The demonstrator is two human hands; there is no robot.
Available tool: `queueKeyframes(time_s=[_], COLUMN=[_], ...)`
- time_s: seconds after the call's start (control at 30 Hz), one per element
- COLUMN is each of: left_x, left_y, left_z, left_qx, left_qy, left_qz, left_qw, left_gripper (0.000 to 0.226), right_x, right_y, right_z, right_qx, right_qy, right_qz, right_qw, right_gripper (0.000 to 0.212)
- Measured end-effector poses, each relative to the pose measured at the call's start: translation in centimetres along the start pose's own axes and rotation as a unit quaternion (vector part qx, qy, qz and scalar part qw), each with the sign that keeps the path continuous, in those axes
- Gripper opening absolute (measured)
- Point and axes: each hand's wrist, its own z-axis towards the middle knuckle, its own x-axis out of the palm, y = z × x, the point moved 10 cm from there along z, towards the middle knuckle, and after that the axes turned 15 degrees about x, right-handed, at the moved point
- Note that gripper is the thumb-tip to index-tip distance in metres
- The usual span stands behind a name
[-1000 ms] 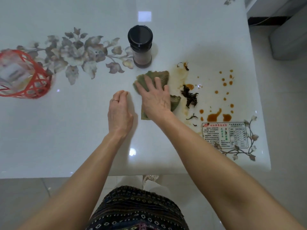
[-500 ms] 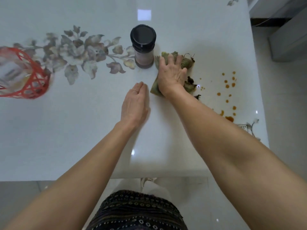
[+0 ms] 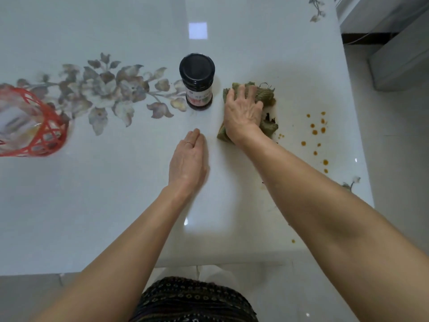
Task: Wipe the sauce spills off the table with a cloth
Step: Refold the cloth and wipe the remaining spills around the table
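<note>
Sauce spills (image 3: pixel 315 132) dot the white table (image 3: pixel 116 194) to the right of the green cloth (image 3: pixel 267 98), well short of it and reaching toward the table's right edge. The right hand (image 3: pixel 242 112) lies flat on the cloth, fingers spread wide and pressing it down rather than gripping it; dark solid scraps (image 3: pixel 269 117) poke out from under its right side. The left hand (image 3: pixel 188 159) rests palm-down on bare table, fingers straight and close together, holding nothing.

The main risk is smearing — a cloth already loaded with scraps may drag brown streaks across the clean gloss instead of lifting the drops. The dark-lidded jar (image 3: pixel 197 82) stands just left of the cloth, so a wide leftward stroke could knock it over. A hard sweep right might push debris off the edge onto the floor.
</note>
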Motion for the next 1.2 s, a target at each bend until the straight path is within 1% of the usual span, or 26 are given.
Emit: queueKeyframes(time_s=[0.07,0.17,0.23,0.3,0.33,0.4,0.47,0.5,0.57,0.63,0.67,0.77,0.87,0.93,1.0,1.1,1.2], left_x=[0.1,0.0,-0.2,-0.2,-0.2,0.0,0.1,0.2,0.3,0.4,0.3,0.0,0.1,0.2,0.2,0.5,0.8], left_y=[-0.1,-0.3,-0.3,-0.2,-0.2,-0.3,-0.2,-0.1,0.0,0.1,0.2,0.0,0.0,-0.3,-0.4,-0.5,-0.2], left_z=[0.2,0.2,0.3,0.3,0.4,0.5,0.4,0.4,0.2,0.3,0.4,0.5,0.5,0.8,1.2,1.2,1.3], left_qx=[0.001,-0.005,-0.005,-0.001,0.001,0.006,0.010,0.012,0.010,0.007,0.006,0.006,-0.010,0.004,0.006,0.001,-0.003], left_qy=[0.007,0.019,0.020,0.016,0.018,0.027,0.036,0.040,0.044,0.043,0.041,0.035,0.034,0.036,0.033,0.039,0.039], left_qz=[0.004,0.001,-0.005,-0.015,-0.021,-0.031,-0.030,-0.030,-0.031,-0.033,-0.035,-0.039,-0.056,-0.037,-0.036,-0.039,-0.042], left_qw=[1.000,1.000,1.000,1.000,1.000,0.999,0.999,0.999,0.999,0.999,0.999,0.999,0.998,0.999,0.999,0.998,0.998], left_gripper=[0.064,0.063,0.060,0.058,0.060,0.064,0.067,0.068,0.068,0.067,0.066,0.062,0.060,0.062,0.064,0.065,0.064], right_x=[0.2,0.8,0.9,0.5,-0.2,-2.7,-4.8,-5.0,-3.6,-1.2,-0.2,1.4,2.4,2.4,1.3,0.4,0.7], right_y=[-0.5,-1.3,-1.5,-2.1,-2.6,-3.9,-4.8,-5.1,-6.0,-6.5,-6.4,-5.3,-4.8,-5.0,-5.3,-5.1,-5.0], right_z=[0.0,-1.0,-2.1,-2.3,-1.9,0.0,2.4,3.6,5.5,5.6,5.1,1.8,-3.1,-4.7,-3.2,-0.4,-2.2], right_qx=[0.025,0.086,0.079,0.060,0.055,0.061,0.067,0.071,0.091,0.107,0.106,0.090,0.073,0.054,0.049,0.055,0.028], right_qy=[0.006,0.033,0.049,0.060,0.050,-0.006,-0.044,-0.035,0.031,0.100,0.110,0.083,0.064,0.042,0.014,0.020,0.010], right_qz=[0.008,0.038,0.060,0.104,0.136,0.197,0.225,0.225,0.209,0.176,0.158,0.126,0.091,0.080,0.105,0.147,0.155], right_qw=[1.000,0.995,0.994,0.991,0.988,0.978,0.971,0.971,0.973,0.973,0.976,0.984,0.991,0.994,0.993,0.987,0.987], right_gripper=[0.054,0.050,0.049,0.045,0.044,0.048,0.052,0.052,0.054,0.062,0.066,0.073,0.074,0.072,0.065,0.061,0.060])
